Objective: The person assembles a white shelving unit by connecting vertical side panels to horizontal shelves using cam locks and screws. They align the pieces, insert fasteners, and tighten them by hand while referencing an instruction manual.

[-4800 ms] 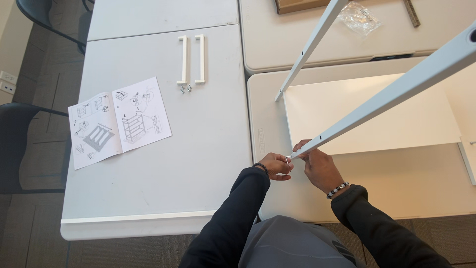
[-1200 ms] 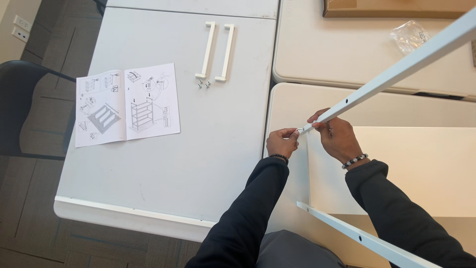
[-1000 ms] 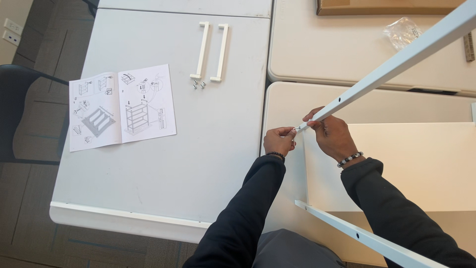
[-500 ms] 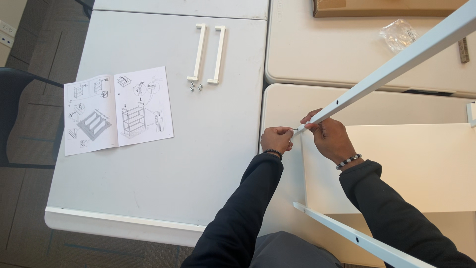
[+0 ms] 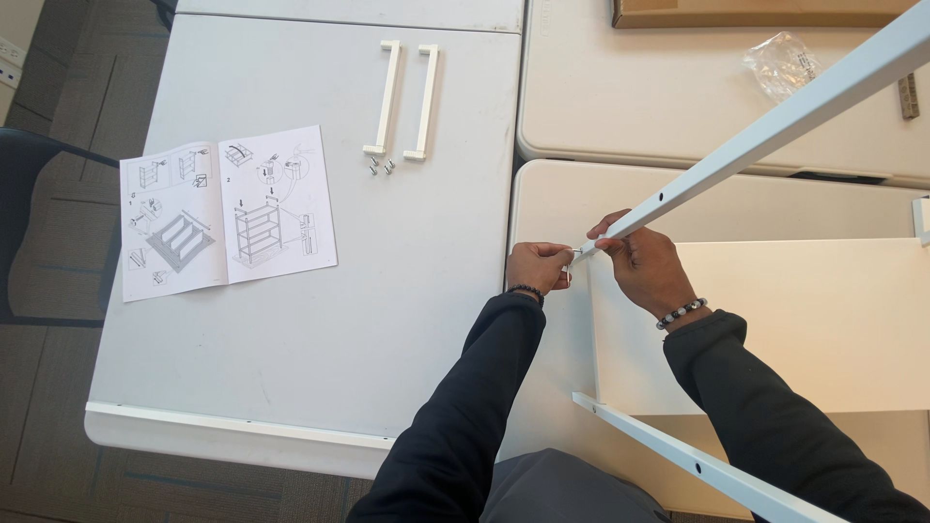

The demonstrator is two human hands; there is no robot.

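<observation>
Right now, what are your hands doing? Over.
Right hand grips white rail near its end. Left hand pinches something tiny at the rail's tip. Nothing in the way.

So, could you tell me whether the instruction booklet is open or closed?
Open: the white paper instruction booklet lies spread flat, two illustrated pages showing.

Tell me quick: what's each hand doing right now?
Left hand: fingers pinched at the tip of the white rail; what they pinch is too small to tell.
Right hand: closed around the rail near that end.
</observation>
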